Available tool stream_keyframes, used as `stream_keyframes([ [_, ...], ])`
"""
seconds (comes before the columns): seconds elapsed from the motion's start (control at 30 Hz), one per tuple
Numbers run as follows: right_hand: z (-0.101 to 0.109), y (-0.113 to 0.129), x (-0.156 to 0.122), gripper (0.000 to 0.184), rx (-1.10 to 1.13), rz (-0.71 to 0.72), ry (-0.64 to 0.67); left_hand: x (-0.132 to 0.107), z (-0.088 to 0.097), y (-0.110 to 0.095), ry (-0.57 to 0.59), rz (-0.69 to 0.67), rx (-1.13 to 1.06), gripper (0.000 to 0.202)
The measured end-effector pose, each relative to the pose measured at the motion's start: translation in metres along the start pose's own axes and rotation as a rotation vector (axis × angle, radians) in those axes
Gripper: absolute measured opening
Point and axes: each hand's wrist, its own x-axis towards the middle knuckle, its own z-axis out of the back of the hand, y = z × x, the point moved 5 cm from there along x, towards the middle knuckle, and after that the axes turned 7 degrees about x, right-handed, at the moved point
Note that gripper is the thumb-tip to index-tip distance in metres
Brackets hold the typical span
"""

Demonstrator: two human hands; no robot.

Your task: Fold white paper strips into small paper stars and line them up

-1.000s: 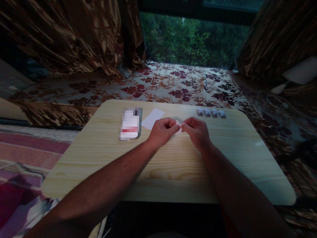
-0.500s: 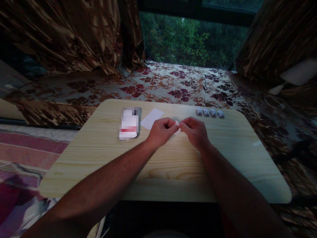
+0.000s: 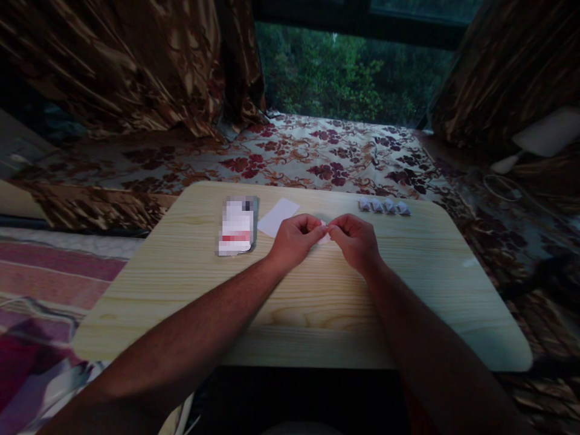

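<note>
Over the middle of the wooden table (image 3: 312,296), my left hand (image 3: 296,240) and my right hand (image 3: 357,240) meet fingertip to fingertip. Both are closed in a pinch on a small piece of white paper (image 3: 323,239). Most of that piece is hidden behind my fingers, so its folds do not show. Just beyond my left hand lies a flat sheet of white paper (image 3: 277,215). Several small folded paper shapes (image 3: 377,206) with pointed tops stand in a row past my right hand.
A phone-like object (image 3: 236,226), partly pixelated, lies on the left of the table. Behind the table runs a ledge with a flowered cloth (image 3: 330,151), below a window. Curtains (image 3: 172,66) hang at both sides. A white lamp-like object (image 3: 546,133) stands at right.
My hands and the paper piece stay almost in the same place. Only a very slight shift of the fingers shows.
</note>
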Motion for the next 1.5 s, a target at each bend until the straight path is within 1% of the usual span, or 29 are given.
stream_keyframes([
  [0.13, 0.0001, 0.0003, 0.0002, 0.010, 0.001, -0.002, -0.001, 0.0004, 0.0003, 0.0010, 0.005, -0.010, 0.014, 0.023],
  [0.27, 0.0003, 0.0018, 0.0002, 0.009, -0.042, 0.035, -0.003, 0.0007, 0.0008, 0.0005, 0.000, -0.036, 0.031, 0.021],
  [0.53, -0.0002, 0.0037, -0.0012, 0.008, -0.090, 0.078, 0.001, 0.0003, 0.0008, 0.0013, 0.003, -0.022, 0.032, 0.020],
  [0.67, -0.0014, 0.0036, -0.0016, 0.008, -0.102, 0.077, -0.005, -0.0006, 0.0012, 0.0014, 0.002, -0.015, 0.050, 0.021],
  [0.8, -0.0018, 0.0013, -0.0019, 0.008, -0.079, 0.065, -0.013, -0.0008, -0.0002, 0.0021, 0.033, 0.007, -0.008, 0.021],
  [1.0, -0.0027, 0.0011, -0.0024, 0.009, -0.066, 0.060, 0.015, 0.0009, -0.0013, 0.0043, 0.108, 0.030, -0.095, 0.022],
  [1.27, -0.0028, 0.0037, -0.0032, 0.008, -0.109, 0.065, 0.018, 0.0013, 0.0033, 0.0000, 0.087, -0.036, 0.069, 0.021],
  [1.5, -0.0036, 0.0086, -0.0035, 0.009, -0.152, 0.068, 0.036, 0.0009, 0.0052, -0.0017, 0.075, -0.076, 0.127, 0.020],
])
